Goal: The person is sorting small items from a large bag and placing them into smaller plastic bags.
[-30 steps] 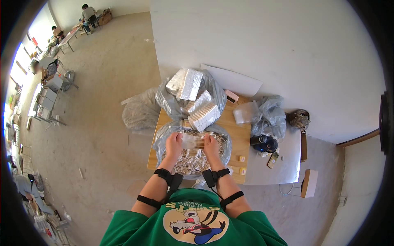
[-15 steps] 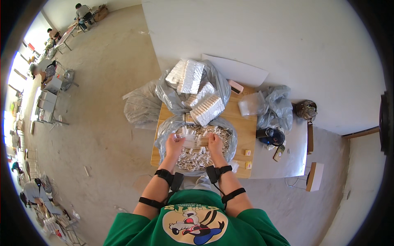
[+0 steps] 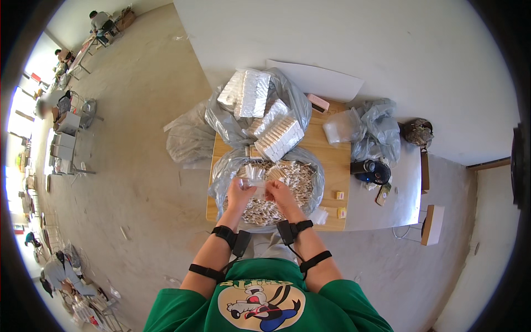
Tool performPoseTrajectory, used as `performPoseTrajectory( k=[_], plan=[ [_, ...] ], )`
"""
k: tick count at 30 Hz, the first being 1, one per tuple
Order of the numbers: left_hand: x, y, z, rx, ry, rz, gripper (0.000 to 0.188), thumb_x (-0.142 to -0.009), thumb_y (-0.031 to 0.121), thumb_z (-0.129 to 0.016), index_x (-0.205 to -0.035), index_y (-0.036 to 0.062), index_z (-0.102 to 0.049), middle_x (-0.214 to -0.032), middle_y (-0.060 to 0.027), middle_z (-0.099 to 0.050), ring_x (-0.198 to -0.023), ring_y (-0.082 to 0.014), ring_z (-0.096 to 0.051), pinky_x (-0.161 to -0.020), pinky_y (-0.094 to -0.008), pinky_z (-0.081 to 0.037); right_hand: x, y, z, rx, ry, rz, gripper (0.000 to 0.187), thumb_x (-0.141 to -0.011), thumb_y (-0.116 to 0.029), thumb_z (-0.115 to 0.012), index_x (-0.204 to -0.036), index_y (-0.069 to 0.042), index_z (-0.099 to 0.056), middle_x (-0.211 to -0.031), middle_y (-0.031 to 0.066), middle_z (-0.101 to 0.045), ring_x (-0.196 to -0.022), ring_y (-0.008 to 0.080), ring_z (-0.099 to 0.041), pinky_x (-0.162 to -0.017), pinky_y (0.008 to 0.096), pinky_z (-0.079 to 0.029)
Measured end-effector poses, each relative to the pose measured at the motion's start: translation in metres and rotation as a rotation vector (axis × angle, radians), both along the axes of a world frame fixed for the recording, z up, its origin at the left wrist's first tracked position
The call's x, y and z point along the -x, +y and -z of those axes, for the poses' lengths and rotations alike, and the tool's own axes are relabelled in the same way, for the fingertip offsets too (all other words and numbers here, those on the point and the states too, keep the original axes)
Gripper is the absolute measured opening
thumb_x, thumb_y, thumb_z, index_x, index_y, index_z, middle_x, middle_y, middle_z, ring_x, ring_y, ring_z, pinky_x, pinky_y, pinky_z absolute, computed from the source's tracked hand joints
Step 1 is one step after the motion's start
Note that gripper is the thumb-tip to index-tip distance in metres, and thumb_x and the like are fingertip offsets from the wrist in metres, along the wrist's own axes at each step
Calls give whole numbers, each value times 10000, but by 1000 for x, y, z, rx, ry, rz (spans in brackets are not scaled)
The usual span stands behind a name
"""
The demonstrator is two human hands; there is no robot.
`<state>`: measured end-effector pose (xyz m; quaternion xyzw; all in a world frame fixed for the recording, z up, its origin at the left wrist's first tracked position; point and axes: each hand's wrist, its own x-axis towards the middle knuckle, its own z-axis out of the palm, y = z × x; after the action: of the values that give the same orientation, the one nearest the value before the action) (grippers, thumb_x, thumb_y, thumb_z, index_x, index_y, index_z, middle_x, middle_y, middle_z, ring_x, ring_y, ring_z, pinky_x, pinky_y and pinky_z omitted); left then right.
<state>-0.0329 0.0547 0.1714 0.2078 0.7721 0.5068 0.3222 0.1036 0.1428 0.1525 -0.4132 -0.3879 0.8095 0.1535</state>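
Observation:
Over a big heap of cotton swabs (image 3: 271,212), my left hand (image 3: 240,193) pinches a small clear plastic bag (image 3: 256,190) by one side. My right hand (image 3: 280,194) has its fingers closed on the bag's other side. The heap fills an open grey plastic bag (image 3: 318,182) on the wooden table. Just beyond my right fingers, a bunch of swabs (image 3: 277,174) lies side by side on the heap. Several small clear packets (image 3: 254,170) lie beyond my left hand.
Behind the heap, a second grey bag (image 3: 298,98) holds stacked white packs of swabs (image 3: 280,137). To the right are two small yellow boxes (image 3: 339,195), a pink box (image 3: 317,103), a dark flask (image 3: 362,167) and a phone (image 3: 383,195). Other people work at tables far left.
My right hand has moved left to the clear bag, and the bunch of swabs it held now lies on the heap. My left hand still holds the bag. The view has shifted slightly.

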Motion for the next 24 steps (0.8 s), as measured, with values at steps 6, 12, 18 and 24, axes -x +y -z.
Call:
performPoseTrajectory(
  k=[6,12,18,24],
  plan=[
    [-2,3,-17,103,-62,18,350,-700,76,-707,-973,-8,-506,-727,-29,-576,-625,-76,-514,-560,-230,-439,-21,12,20,-182,-236,128,134,-855,-135,-556,-902,-12,-528,-713,49,-571,-570,110,-555,-511,223,-459],
    [-1,-1,-14,37,-66,18,323,-716,78,-688,-971,-8,-510,-743,-30,-581,-643,-86,-532,-573,-223,-437,-18,10,26,-255,-270,191,124,-873,-112,-505,-919,-2,-473,-736,78,-564,-594,142,-580,-525,258,-500],
    [15,-15,0,-119,-195,-155,132,-835,126,-586,-909,28,-537,-766,-30,-599,-647,-86,-527,-585,-229,-434,-26,-1,46,-144,-304,362,122,-869,-121,-513,-845,-3,-522,-731,69,-567,-614,141,-588,-519,251,-489],
    [20,-38,10,-3,-259,-178,134,-873,196,-546,-832,69,-538,-765,-32,-636,-587,-72,-508,-523,-210,-386,-65,-8,106,-494,-581,-128,237,-824,-145,-573,-1047,-67,-594,-824,137,-597,-702,237,-594,-623,371,-478]
  ],
)
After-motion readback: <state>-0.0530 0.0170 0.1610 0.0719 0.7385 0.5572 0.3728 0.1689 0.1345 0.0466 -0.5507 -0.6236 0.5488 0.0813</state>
